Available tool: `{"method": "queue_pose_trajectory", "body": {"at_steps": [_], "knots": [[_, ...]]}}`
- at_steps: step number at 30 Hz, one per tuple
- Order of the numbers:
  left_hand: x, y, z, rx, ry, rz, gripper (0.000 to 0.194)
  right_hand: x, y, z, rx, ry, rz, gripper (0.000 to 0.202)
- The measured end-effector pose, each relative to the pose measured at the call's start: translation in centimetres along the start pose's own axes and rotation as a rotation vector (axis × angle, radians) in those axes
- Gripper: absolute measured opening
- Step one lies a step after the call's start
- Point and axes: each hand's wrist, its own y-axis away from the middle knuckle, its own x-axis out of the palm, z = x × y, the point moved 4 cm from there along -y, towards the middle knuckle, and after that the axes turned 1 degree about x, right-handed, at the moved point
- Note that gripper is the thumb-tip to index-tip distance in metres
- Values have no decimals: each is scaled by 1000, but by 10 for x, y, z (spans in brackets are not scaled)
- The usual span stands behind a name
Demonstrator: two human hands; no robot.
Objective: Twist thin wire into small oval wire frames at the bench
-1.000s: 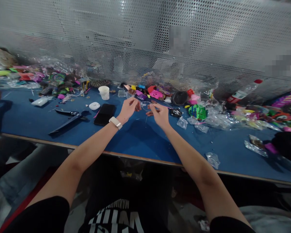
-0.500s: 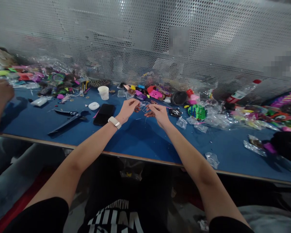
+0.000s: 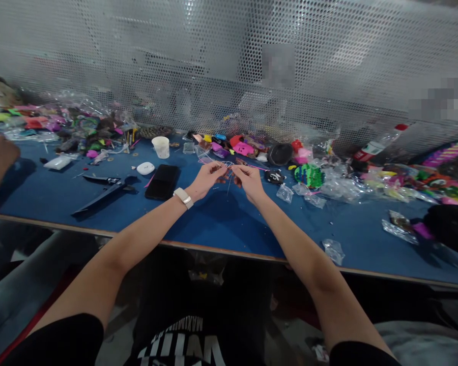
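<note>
My left hand (image 3: 207, 180), with a pale band on its wrist, pinches a thin, light-coloured wire (image 3: 228, 189) bent into loops. From the other side my right hand (image 3: 250, 182) pinches the same wire, its fingertips almost touching the left ones. One loose end hangs below the fingers over the blue table (image 3: 229, 229). Fingers cover most of the looped part, so its exact shape is hard to make out. Nearest to my left hand lies a black phone (image 3: 162, 182).
Black scissors (image 3: 105, 193), a white case (image 3: 145, 168) and a paper cup (image 3: 161, 147) are on the left. Colourful soft pieces (image 3: 244, 148) and plastic bags line the perforated metal panel (image 3: 213, 76). A bottle (image 3: 377, 145) leans at right. Another person's hand (image 3: 0, 152) is at far left.
My left hand has moved closer to the right one and turned slightly. The looped wire, plainly visible between the hands before, is now mostly behind the fingers.
</note>
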Motion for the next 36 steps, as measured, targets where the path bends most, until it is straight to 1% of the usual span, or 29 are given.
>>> {"method": "queue_pose_trajectory", "body": {"at_steps": [4,9,17,22,26,28,29,33,34,36], "knots": [[-2,-2,4,7,-17,-7,37,0,-1,-1,-4,-7,14,68],[-5,-3,8,-11,-23,-22,34,-1,-1,3,-43,-28,-12,67],[-5,0,8,-58,2,-34,41,-1,0,0,-74,-34,-44,64],[-4,3,6,-107,27,-31,32,-1,3,4,-75,22,-56,66],[-2,3,3,-102,-25,-32,29,-4,4,10,-107,114,-43,68],[-3,3,-2,-48,-90,-61,29,-6,5,13,-141,152,-47,67],[-4,2,-6,6,-125,-89,29,-7,5,15,-157,164,-51,67],[-17,-1,-27,277,-215,-269,33,-12,4,17,-174,186,-66,67],[-21,-2,-31,315,-234,-306,33,-12,4,15,-170,190,-70,67],[-27,-4,-36,345,-273,-351,31,-14,2,11,-163,191,-80,66]]}}
